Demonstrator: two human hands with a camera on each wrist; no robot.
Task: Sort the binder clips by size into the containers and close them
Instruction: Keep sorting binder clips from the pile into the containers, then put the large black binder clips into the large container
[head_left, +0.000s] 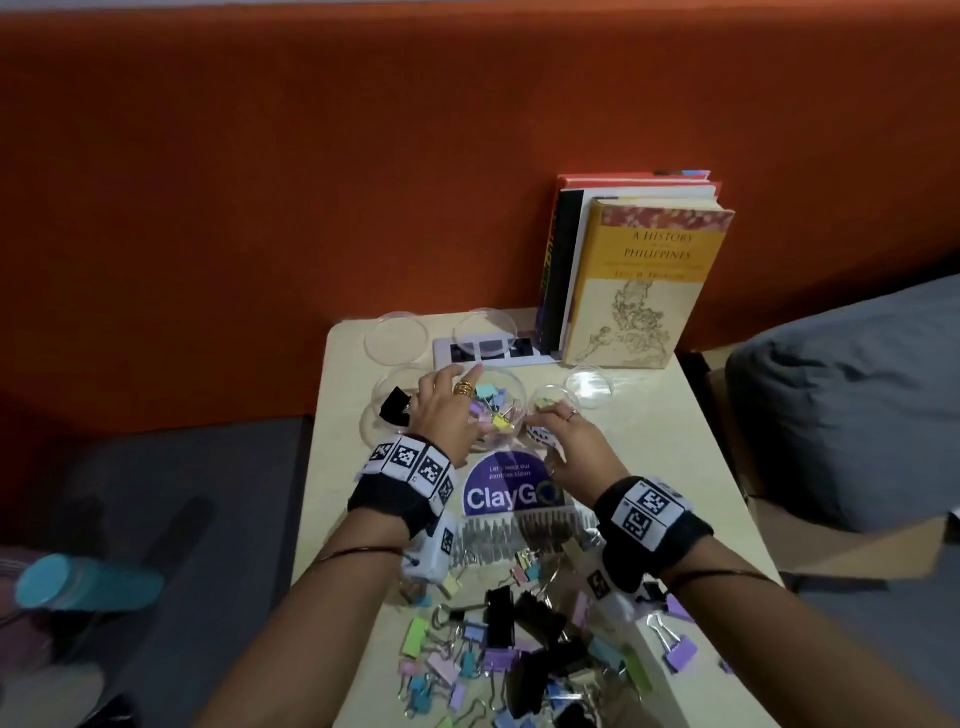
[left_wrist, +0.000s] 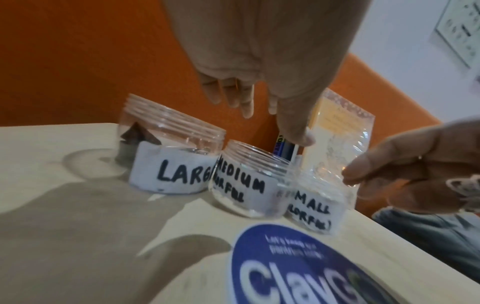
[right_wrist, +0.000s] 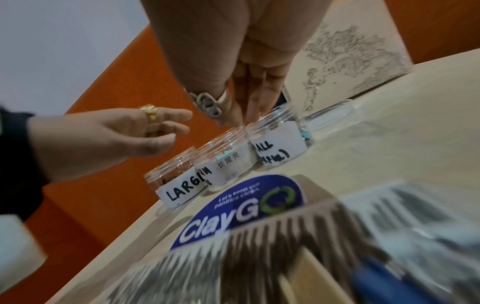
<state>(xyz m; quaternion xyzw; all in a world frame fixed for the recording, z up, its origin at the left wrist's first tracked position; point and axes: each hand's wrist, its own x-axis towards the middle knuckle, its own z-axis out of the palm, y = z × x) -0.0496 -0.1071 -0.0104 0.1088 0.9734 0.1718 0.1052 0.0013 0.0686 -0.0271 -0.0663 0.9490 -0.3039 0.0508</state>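
The worktop (head_left: 649, 467) carries three open clear jars in a row at its far end: the "LARGE" jar (left_wrist: 166, 156) holding a black clip, the "MEDIUM" jar (left_wrist: 249, 181) touching it, then the "SMALL" jar (left_wrist: 314, 205). A loose heap of binder clips (head_left: 519, 644) lies at the near end. The left hand (head_left: 447, 410) hovers over the jars, fingers spread and holding nothing. The right hand (head_left: 576, 441) reaches over the small jar, fingertips drawn together; whether they pinch a clip cannot be told.
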